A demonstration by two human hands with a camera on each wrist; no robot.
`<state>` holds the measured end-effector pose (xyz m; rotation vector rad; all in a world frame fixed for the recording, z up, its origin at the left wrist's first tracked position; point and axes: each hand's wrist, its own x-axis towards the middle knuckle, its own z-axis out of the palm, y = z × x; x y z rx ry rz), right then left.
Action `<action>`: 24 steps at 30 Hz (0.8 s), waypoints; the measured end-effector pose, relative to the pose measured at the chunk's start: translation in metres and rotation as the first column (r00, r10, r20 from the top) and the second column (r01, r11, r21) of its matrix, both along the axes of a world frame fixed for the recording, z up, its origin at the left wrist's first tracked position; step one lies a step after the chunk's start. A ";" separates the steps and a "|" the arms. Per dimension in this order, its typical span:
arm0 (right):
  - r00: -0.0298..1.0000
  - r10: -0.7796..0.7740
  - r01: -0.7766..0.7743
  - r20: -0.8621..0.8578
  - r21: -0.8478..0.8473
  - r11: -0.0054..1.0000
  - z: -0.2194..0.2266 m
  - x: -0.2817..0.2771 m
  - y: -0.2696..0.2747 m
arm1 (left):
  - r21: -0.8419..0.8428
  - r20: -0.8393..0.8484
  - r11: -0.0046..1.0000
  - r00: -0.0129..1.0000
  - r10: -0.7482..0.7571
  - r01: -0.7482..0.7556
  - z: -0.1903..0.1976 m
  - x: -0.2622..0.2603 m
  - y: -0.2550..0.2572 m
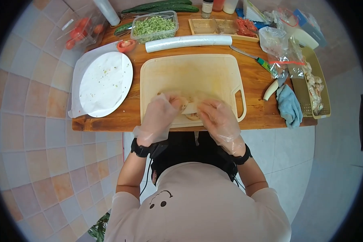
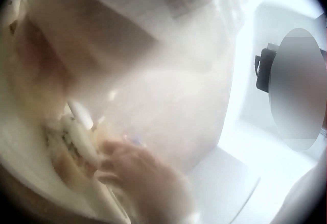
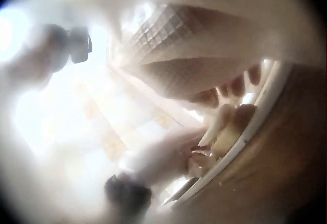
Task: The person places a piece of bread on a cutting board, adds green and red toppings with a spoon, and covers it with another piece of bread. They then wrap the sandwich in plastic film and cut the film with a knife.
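Observation:
Both hands wear clear plastic gloves and meet low on the pale cutting board (image 1: 189,72). Between them is a flat white piece of food (image 1: 190,107), its kind unclear. Fingers of my right hand (image 1: 218,117) pinch its right side. On the other side, my left hand (image 1: 163,115) has its fingertips curled in against the same piece. A tan, round-edged piece (image 1: 192,117) lies just under it, partly hidden. The left wrist view shows the white piece (image 2: 82,140) beside dark-specked bits; blur hides finer detail.
Left of the board stands a white plate (image 1: 105,86) with green crumbs. Behind are a plastic-wrap roll (image 1: 188,43), a tub of chopped greens (image 1: 155,27) and a cut tomato (image 1: 126,46). To the right lie a green-handled knife (image 1: 264,64), a blue cloth (image 1: 289,105) and a basket (image 1: 320,111).

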<state>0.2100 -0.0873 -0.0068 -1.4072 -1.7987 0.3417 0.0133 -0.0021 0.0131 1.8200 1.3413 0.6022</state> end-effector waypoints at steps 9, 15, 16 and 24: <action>0.984 0.114 -0.118 0.136 0.021 0.993 0.011 0.000 0.002 | -0.003 -0.087 0.994 0.990 -0.112 0.112 -0.009 -0.003 -0.001; 0.978 0.094 -0.094 0.187 -0.010 0.995 -0.004 0.002 -0.001 | 0.017 -0.086 0.990 0.986 -0.140 0.142 -0.017 0.001 -0.002; 0.978 0.093 -0.092 0.186 -0.010 0.996 -0.004 0.002 -0.002 | 0.012 -0.081 0.989 0.986 -0.146 0.147 -0.012 0.001 -0.002; 0.920 -0.178 0.133 0.349 0.149 0.980 0.028 0.087 0.023 | 0.214 0.028 0.976 0.999 0.037 -0.043 0.014 -0.025 -0.029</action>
